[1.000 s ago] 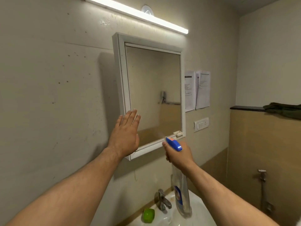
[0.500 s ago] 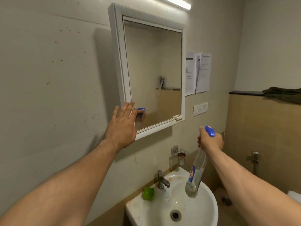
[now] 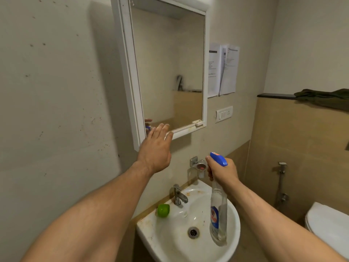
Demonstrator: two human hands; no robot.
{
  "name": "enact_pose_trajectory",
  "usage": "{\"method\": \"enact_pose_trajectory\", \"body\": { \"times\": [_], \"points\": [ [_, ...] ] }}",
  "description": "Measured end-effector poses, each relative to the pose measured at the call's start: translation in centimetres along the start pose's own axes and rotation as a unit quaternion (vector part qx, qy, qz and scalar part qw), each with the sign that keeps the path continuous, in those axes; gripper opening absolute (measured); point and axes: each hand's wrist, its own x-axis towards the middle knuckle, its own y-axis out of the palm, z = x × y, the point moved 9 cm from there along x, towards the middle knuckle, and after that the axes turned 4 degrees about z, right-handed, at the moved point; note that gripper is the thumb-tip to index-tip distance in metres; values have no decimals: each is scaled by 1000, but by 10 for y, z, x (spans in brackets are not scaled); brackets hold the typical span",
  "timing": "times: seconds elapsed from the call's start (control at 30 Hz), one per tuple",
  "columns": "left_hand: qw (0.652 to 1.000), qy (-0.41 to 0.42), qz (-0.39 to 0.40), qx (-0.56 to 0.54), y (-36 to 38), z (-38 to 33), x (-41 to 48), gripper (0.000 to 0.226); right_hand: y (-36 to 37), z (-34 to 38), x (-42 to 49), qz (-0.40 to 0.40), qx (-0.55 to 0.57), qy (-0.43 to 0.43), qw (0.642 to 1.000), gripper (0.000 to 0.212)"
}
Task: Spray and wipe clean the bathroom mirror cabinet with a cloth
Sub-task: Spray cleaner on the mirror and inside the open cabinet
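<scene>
A white-framed mirror cabinet point(image 3: 204, 72) hangs on the wall above the sink, its door closed. My left hand point(image 3: 155, 148) reaches up with flat, spread fingers whose tips touch the lower left corner of the frame; it holds nothing. My right hand point(image 3: 222, 172) is lower, out over the sink, and grips the neck of a clear spray bottle point(image 3: 218, 214) with a blue trigger head that hangs down over the basin. The dark green cloth point(image 3: 324, 98) lies on a ledge at the far right.
A white sink point(image 3: 149, 229) with a chrome tap point(image 3: 178, 195) and a green round object point(image 3: 163, 210) on its rim stands below. A metal holder point(image 3: 198, 165), a switch plate point(image 3: 223, 114) and papers point(image 3: 222, 69) are on the wall. A toilet point(image 3: 328, 222) is at lower right.
My right hand has lowered the spray bottle from the mirror's bottom edge down and over the sink. My left hand stays at the frame's lower left corner. The view has tilted downward.
</scene>
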Motion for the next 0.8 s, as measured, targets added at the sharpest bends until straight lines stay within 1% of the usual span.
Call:
{"method": "enact_pose_trajectory", "body": {
  "times": [0.13,0.23,0.3,0.4,0.5,0.6,0.67,0.73,0.77,0.8],
  "points": [
    [999,37,33,19,19,-44,29,55,-24,-7,11,-24,9,-14,1000,25],
    [998,15,59,25,30,-71,70,38,-45,-15,35,-18,23,-19,999,24],
    [996,-2,75,41,38,-85,99,35,-52,-19,54,0,29,-33,999,27],
    [993,-25,80,89,54,-109,152,34,-60,-22,91,44,27,-59,997,39],
    [981,-59,101,157,77,-131,210,36,-74,-25,136,110,5,-95,989,42],
    [961,-113,150,203,104,-143,238,37,-85,-37,173,196,9,-115,974,42],
    [947,-147,162,234,114,-145,241,35,-93,-40,190,221,21,-130,966,46],
    [942,-177,167,230,115,-150,240,34,-100,-47,204,236,29,-131,962,48],
    [944,-191,157,217,110,-155,238,32,-103,-50,209,246,30,-129,960,46],
    [951,-200,131,198,103,-162,235,28,-104,-52,213,255,35,-127,958,43]
  ]
}}
